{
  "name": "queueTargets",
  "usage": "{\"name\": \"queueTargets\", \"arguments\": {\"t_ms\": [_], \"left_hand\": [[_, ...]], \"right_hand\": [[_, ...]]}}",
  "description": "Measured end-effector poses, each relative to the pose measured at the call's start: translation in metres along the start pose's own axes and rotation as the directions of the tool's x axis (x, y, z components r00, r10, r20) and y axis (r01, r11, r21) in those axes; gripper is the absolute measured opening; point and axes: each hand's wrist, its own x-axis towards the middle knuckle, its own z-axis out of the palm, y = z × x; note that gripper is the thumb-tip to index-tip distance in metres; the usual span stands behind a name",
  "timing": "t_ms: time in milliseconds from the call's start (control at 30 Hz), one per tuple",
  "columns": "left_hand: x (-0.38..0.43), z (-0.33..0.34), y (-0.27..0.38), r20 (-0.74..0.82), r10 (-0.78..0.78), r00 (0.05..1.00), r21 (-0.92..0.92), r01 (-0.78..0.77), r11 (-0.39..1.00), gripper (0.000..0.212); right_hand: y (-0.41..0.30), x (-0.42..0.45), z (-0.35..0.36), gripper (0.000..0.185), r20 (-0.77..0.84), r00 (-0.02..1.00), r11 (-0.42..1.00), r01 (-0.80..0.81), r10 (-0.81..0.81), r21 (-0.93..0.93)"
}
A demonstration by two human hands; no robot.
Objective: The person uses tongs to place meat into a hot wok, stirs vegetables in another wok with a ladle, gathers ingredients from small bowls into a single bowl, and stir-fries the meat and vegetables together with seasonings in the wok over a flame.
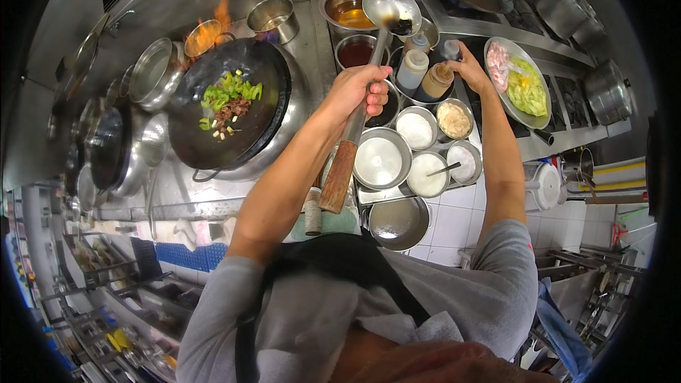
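Observation:
My left hand (363,94) is closed around the metal shaft of a wok ladle (345,165) with a worn wooden grip. The ladle's bowl has a small pool of dark liquid in it and hangs over the sauce containers. With its fingers around a dark squeeze bottle (451,50), my right hand (472,70) is at the back right of a metal tub of bottles. Beside it stand a squeeze bottle of brown sauce (437,81) and one of clear liquid (412,70). Leftward, a black wok (186,138) holds green pepper pieces (234,86), browned meat (232,110) and pale chopped bits.
Flames (222,16) rise behind the wok. Near my hands are a pot of amber oil (348,10), a bowl of white powder (416,128) and a pan of whitish liquid (379,161). An oval dish (533,103) of raw meat and cut greens lies at right.

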Motion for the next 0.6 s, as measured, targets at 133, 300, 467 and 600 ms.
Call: {"name": "queueTargets", "arguments": {"t_ms": [133,300,467,600], "left_hand": [[-0.007,-0.006,0.002,0.008,-0.032,0.999,0.065,0.031,0.997,0.038],[-0.018,-0.022,0.002,-0.037,0.016,0.999,0.026,-0.015,1.0,0.037],[-0.019,-0.028,0.008,-0.026,0.022,0.999,0.023,-0.021,1.0,0.036],[-0.03,-0.034,0.013,-0.06,0.058,0.997,0.02,-0.057,0.998,0.034]], "right_hand": [[0.007,0.031,-0.016,0.077,0.062,0.996,0.935,0.078,-0.06,-0.346],[-0.049,0.061,0.034,0.08,0.37,0.91,0.673,0.393,-0.187,-0.627],[-0.042,0.067,0.027,0.069,0.287,0.942,0.724,0.321,-0.176,-0.61],[-0.091,0.075,0.007,0.066,0.201,0.927,0.823,0.374,-0.316,-0.428]]}}
